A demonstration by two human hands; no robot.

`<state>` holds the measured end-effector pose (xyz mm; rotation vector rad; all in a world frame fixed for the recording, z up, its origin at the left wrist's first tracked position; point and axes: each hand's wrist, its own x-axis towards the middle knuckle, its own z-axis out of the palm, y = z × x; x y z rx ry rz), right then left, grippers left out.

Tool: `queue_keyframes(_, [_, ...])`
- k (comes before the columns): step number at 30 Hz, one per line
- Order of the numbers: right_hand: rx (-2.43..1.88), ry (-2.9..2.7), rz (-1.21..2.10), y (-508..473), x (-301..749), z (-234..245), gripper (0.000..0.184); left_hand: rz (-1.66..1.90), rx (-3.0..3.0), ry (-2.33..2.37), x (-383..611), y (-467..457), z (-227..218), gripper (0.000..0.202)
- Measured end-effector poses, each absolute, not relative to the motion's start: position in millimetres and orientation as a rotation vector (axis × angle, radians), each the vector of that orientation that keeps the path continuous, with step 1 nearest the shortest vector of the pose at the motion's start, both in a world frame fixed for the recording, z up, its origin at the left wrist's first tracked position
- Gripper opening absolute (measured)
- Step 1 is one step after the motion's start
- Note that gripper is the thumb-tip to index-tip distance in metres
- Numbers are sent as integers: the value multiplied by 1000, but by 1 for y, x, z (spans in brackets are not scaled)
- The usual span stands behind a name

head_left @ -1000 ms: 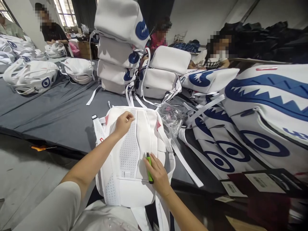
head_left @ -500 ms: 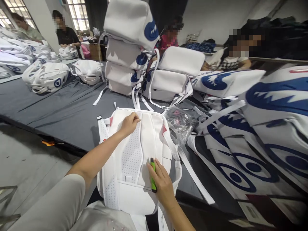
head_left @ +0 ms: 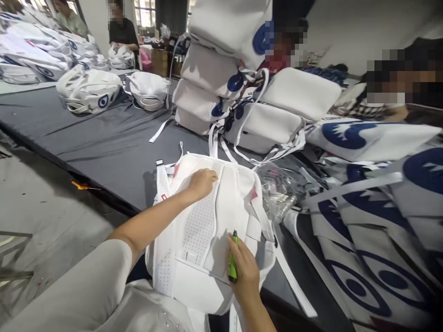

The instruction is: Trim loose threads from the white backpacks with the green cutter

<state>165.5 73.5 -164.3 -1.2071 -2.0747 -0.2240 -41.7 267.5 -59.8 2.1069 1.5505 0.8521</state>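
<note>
A white backpack [head_left: 207, 230] lies back-panel up at the near edge of a grey table [head_left: 114, 138]. My left hand [head_left: 202, 181] rests near the top of the pack's mesh back panel, fingers curled and pressing on the fabric. My right hand [head_left: 244, 269] is lower on the pack, closed around a green lighter [head_left: 233, 263] whose tip points up at the padded panel. Loose white straps [head_left: 284, 272] trail off the pack's right side.
Stacked white bags [head_left: 221, 78] stand behind the pack. Flat white panels with blue shark-eye prints [head_left: 374, 221] pile up on the right. A crumpled clear plastic bag [head_left: 280, 189] lies beside the pack. More bags [head_left: 90, 90] sit far left; several people work at the back.
The view has swung left and closer. Both hands have stayed on the backpack, the right one still gripping the green lighter and shifting slightly down the panel.
</note>
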Motion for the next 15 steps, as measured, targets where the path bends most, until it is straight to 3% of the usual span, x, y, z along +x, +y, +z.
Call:
queue_keyframes(4, [-1203, -2074, -222, 69, 164, -161, 71, 702, 2140, 1566, -43, 269, -53, 14])
queue_keyframes(8, [-1201, -2012, -209, 76, 167, -145, 69, 569, 2127, 1622, -41, 275, -46, 22])
queue_keyframes(15, [-1369, -2077, -329, 148, 138, -79, 54, 450, 2133, 1649, -46, 273, -37, 17])
